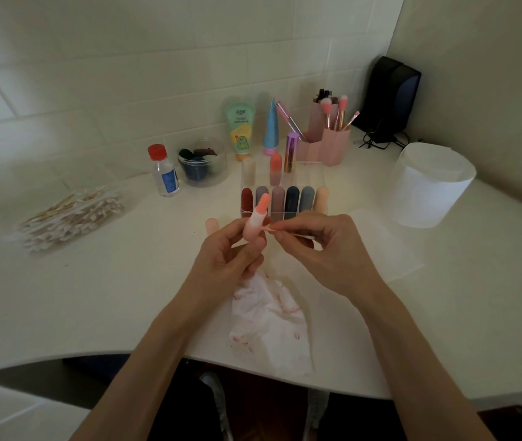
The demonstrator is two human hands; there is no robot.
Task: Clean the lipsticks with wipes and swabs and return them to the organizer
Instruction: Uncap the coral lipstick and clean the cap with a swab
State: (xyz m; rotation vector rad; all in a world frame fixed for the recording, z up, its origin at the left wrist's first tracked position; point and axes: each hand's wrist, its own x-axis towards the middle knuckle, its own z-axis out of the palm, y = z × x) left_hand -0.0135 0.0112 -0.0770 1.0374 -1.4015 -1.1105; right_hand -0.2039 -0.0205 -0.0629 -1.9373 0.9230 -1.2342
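My left hand grips an uncapped peach lipstick, its coral tip pointing up toward the organizer. My right hand pinches a cotton swab whose left tip touches the side of the lipstick tube. Just behind stands the clear organizer with several coloured lipsticks in the front row and a few in the back. A peach cap lies on the table left of my left hand. A stained, crumpled wipe lies under my wrists near the table's front edge.
A pile of cotton swabs lies at the left. A small red-capped bottle, a clear jar, two tubes, a pink brush holder and a white roll stand around the organizer. A flat white wipe lies at right.
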